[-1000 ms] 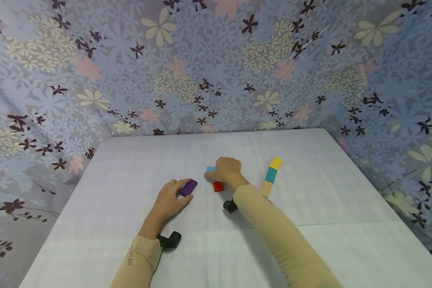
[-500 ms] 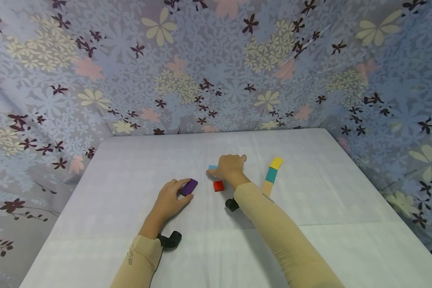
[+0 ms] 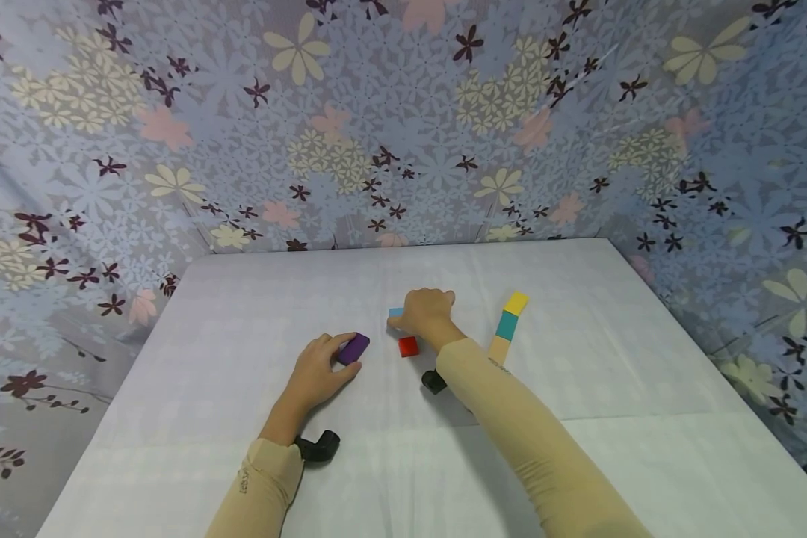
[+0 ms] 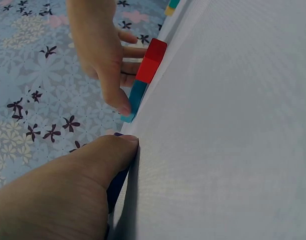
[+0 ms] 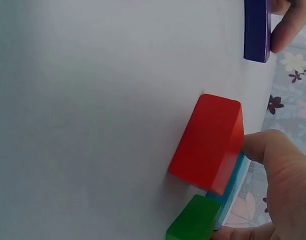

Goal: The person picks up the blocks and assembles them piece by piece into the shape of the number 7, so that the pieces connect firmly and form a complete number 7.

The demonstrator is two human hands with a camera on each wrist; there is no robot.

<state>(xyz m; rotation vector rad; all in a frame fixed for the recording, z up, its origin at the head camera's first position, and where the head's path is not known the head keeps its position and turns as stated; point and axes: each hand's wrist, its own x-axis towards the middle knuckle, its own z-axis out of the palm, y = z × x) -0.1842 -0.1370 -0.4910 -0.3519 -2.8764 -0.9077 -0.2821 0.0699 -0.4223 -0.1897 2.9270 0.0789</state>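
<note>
My left hand (image 3: 317, 377) lies on the white cloth, thumb and fingers about a purple block (image 3: 354, 349). Farther forward, my right hand (image 3: 430, 312) holds a flat light-blue block (image 3: 395, 311) by its ends, thumb at one end and fingers at the other, as the right wrist view shows. A red block (image 3: 408, 347) stands just on the near side of that hand, apart from the purple one. In the right wrist view a green block (image 5: 195, 218) lies beside the blue block (image 5: 232, 187); the hand hides it from the head view.
To the right, yellow (image 3: 516, 303), teal (image 3: 507, 326) and tan (image 3: 499, 350) blocks form a slanting row, the tan one partly covered by the right sleeve. A flowered curtain (image 3: 403, 134) hangs behind the table (image 3: 276, 284). Each wrist carries a black camera mount (image 3: 319, 447).
My right hand has shifted slightly away and to the right, with the blue block moving a little the same way. The left hand and purple block stay put.
</note>
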